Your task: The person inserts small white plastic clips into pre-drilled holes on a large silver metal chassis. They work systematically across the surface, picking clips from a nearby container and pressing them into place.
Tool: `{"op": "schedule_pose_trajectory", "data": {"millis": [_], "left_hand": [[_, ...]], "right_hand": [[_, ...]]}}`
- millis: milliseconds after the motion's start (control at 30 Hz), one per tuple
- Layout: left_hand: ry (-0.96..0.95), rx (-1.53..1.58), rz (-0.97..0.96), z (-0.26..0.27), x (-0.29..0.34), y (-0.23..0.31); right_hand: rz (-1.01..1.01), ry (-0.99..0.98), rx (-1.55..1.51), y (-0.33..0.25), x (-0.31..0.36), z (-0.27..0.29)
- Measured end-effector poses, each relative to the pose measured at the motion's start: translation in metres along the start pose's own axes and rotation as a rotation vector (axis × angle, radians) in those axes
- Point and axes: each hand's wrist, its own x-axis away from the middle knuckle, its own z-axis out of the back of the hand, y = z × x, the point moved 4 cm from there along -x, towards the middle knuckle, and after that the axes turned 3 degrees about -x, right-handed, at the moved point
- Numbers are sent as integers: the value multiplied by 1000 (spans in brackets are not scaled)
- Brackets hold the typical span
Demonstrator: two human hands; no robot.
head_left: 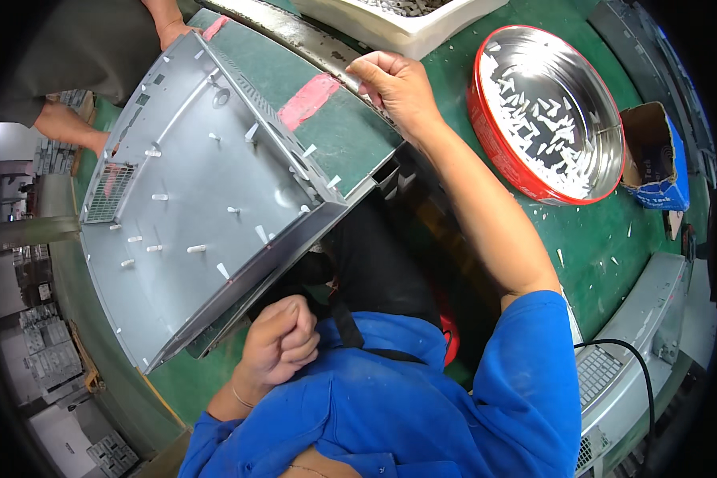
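Observation:
A grey sheet-metal housing (191, 159), open side up, lies tilted on the green table. Several white tapered plugs stick up from its floor and along its side wall, one of them a plug (261, 233) near the close edge. My left hand (280, 344) is closed in a loose fist just this side of the housing, apart from it; what it holds, if anything, is hidden. Beyond the housing's right side, my right hand (394, 86) hovers near a pink tape strip (309, 101), thumb and fingers pinched together. Whatever may be between those fingertips cannot be made out.
A round red tin (494, 127) with loose white plugs stands at right, beside a blue cardboard box (669, 187). Behind is a white tub (422, 32) of small parts. Another person's hands (175, 30) touch the housing's far side. Another grey housing (637, 327) lies lower right, near a black cable.

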Motion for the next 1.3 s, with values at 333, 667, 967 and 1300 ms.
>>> {"op": "schedule_pose_trajectory", "data": {"millis": [333, 667, 967, 1300], "left_hand": [[50, 269, -21, 35, 16, -18], [120, 284, -116, 62, 28, -17], [189, 232, 54, 45, -14, -25], [88, 13, 60, 24, -45, -25]], "right_hand": [[-19, 79, -194, -11, 7, 13], [-215, -156, 125, -10, 57, -6], [-208, -225, 85, 5, 65, -6], [-214, -223, 167, 6, 66, -10]]}}
